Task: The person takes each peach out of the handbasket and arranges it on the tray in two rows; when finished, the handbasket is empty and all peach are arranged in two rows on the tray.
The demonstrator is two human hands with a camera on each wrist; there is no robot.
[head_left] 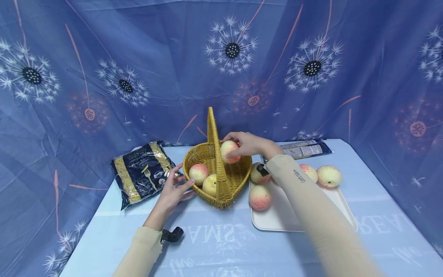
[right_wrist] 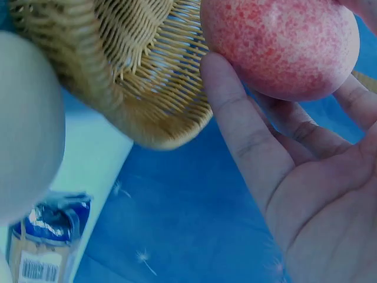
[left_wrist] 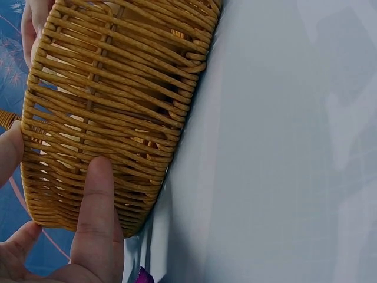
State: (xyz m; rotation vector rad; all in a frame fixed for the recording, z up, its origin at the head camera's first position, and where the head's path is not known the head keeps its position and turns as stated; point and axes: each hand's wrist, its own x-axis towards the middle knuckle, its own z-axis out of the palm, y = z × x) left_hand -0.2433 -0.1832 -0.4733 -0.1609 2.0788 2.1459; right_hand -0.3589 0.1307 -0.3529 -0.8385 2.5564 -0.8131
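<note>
A peach [head_left: 230, 151], pale with red speckles, is in my right hand [head_left: 247, 144], above the right part of the yellow wicker basket [head_left: 237, 175]. In the right wrist view the peach [right_wrist: 283, 47] hangs between thumb and fingers beside the basket wall [right_wrist: 159, 112]. Inside the basket, left of its tall handle [head_left: 214, 142], lie a pinkish peach [head_left: 199, 174] and a yellower one [head_left: 209, 186]. Against the basket's left side rests my left hand [head_left: 172, 192], its fingers spread. The left wrist view has a straight finger [left_wrist: 97, 206] touching the woven outer wall [left_wrist: 118, 118].
Right of the basket, a white tray [head_left: 280, 219] carries several peaches, such as one at its left edge [head_left: 260, 197]; my right forearm crosses over it. A dark pasta bag [head_left: 142, 173] lies to the left. Another long package [head_left: 304, 149] lies behind the tray, before the blue cloth backdrop.
</note>
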